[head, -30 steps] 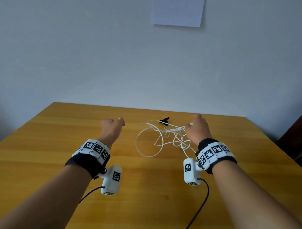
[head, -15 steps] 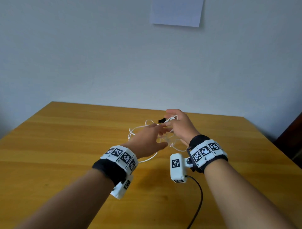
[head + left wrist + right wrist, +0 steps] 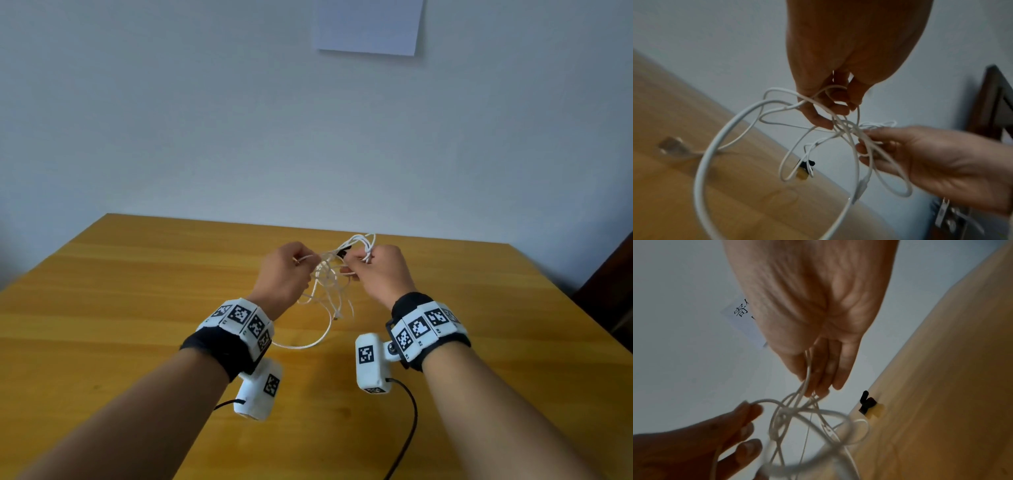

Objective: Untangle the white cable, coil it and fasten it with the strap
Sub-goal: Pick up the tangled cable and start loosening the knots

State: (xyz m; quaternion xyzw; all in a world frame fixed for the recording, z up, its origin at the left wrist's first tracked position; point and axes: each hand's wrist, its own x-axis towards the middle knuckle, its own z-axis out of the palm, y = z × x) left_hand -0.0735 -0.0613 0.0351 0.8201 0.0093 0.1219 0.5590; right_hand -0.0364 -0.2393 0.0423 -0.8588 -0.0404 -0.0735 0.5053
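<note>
The tangled white cable [image 3: 327,277] hangs in the air between my hands, above the wooden table [image 3: 137,291]. My left hand [image 3: 301,261] pinches a strand on the tangle's left side; the left wrist view shows the fingers [image 3: 825,123] curled around loops of the cable [image 3: 719,139]. My right hand [image 3: 356,265] grips several strands on the right, its fingers [image 3: 818,382] closed on the cable [image 3: 803,412]. One long loop sags down to the tabletop, and a plug end [image 3: 337,317] dangles. The black strap [image 3: 343,253] lies on the table behind the tangle; it shows as the strap [image 3: 807,164] and the strap [image 3: 867,403] in the wrist views.
The table's far edge meets a pale wall that carries a paper sheet [image 3: 368,25]. Dark furniture [image 3: 613,284] stands at the right past the table's edge. A black lead [image 3: 407,428] trails from the right wrist camera over the near tabletop.
The right hand lifted the cable off the table. The left hand moved right from the bare tabletop, took hold of a strand, and both hands rose with the tangle between them.
</note>
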